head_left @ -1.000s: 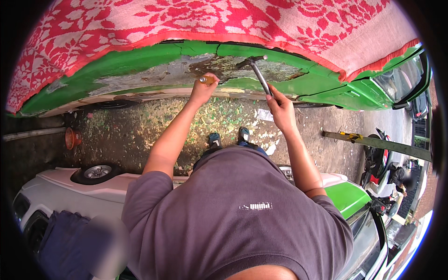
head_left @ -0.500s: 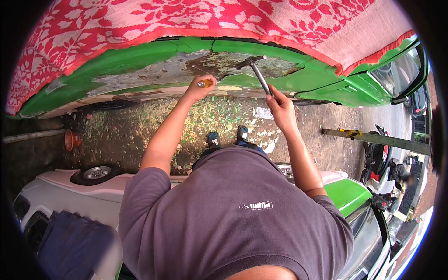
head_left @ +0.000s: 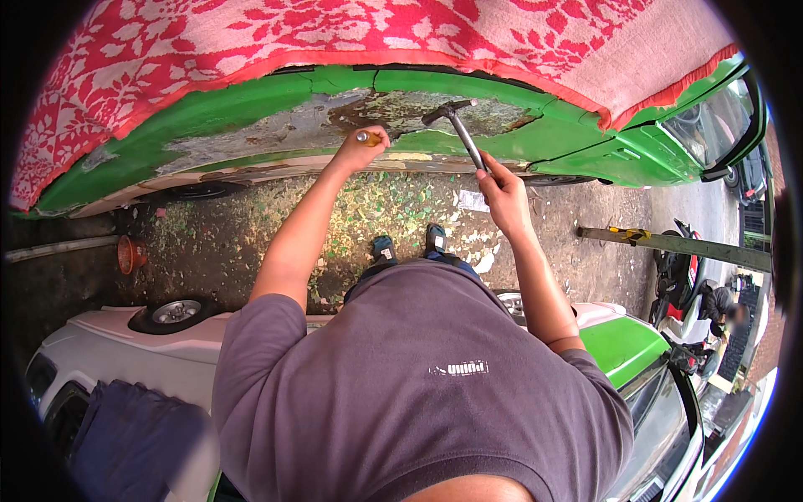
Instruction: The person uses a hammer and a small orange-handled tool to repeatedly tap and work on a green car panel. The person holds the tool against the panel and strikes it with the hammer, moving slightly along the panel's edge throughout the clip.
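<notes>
My left hand (head_left: 358,156) is closed round an amber-handled tool (head_left: 370,140) with a round metal cap; its working end is hard to make out against the panel. That hand is held close to the green car's side (head_left: 284,125), where paint is stripped to grey metal and brown, rusty-looking patches. My right hand (head_left: 505,197) grips a hammer (head_left: 462,131) by the lower part of its metal shaft. The hammer's dark head is raised in front of the rusty patch, to the right of the amber-handled tool and apart from it.
A red and pink floral cloth (head_left: 351,29) drapes over the green car. Paint flakes (head_left: 335,213) litter the ground round my shoes (head_left: 435,238). Behind me stands another car (head_left: 100,330). An orange bucket (head_left: 130,253) is at left; a post (head_left: 677,247), a motorcycle (head_left: 679,272) and a person (head_left: 715,305) are at right.
My left hand has turned a little, and the capped end of the amber-handled tool has shifted slightly upward in view. The hammer and right hand have hardly moved.
</notes>
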